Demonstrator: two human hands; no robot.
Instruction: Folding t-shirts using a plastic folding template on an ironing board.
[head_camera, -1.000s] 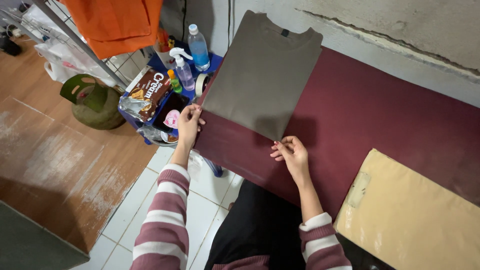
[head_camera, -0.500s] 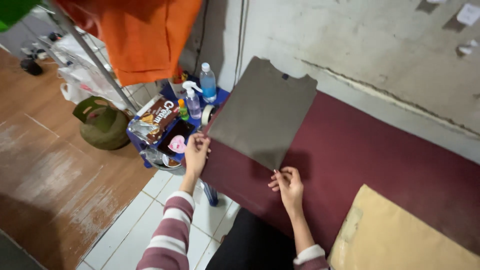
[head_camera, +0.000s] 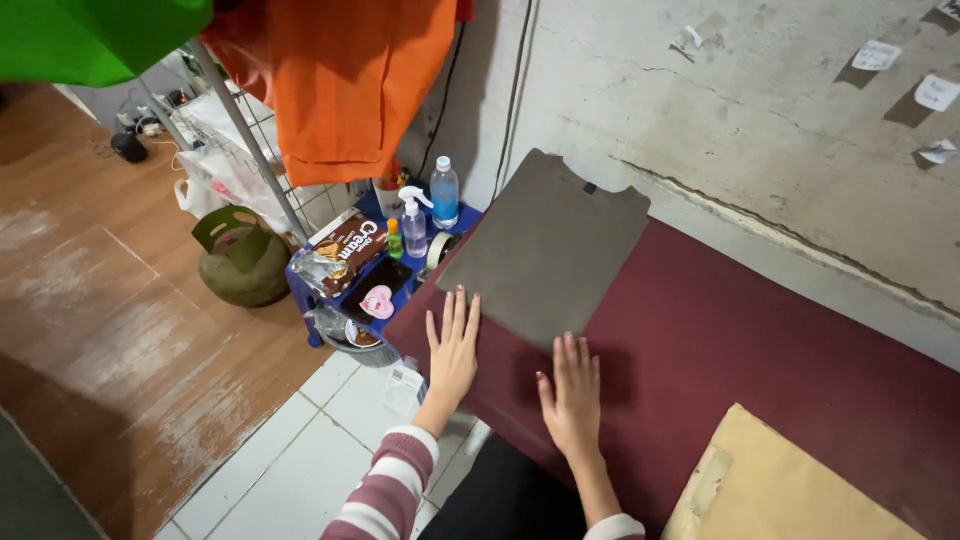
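A folded grey-brown T-shirt (head_camera: 545, 245) lies flat on a dark red cloth-covered surface (head_camera: 760, 350), its collar toward the wall. My left hand (head_camera: 452, 350) rests flat with fingers spread, fingertips touching the shirt's near left edge. My right hand (head_camera: 572, 388) lies flat on the red cloth just below the shirt's near edge, fingers pointing at it. Neither hand holds anything. Both sleeves are striped maroon and white.
A blue stool (head_camera: 340, 290) at the left carries a snack packet (head_camera: 350, 245), a spray bottle (head_camera: 414, 222), a water bottle (head_camera: 444, 193) and a tape roll (head_camera: 438, 250). A green gas cylinder (head_camera: 240, 262) stands on the floor. Orange garments (head_camera: 350, 80) hang above. A tan padded envelope (head_camera: 780, 490) lies at the lower right.
Both hands have let go of the shirt's bottom corners and now lie flat and open, closer together at its near edge. The camera has tilted up toward the wall.
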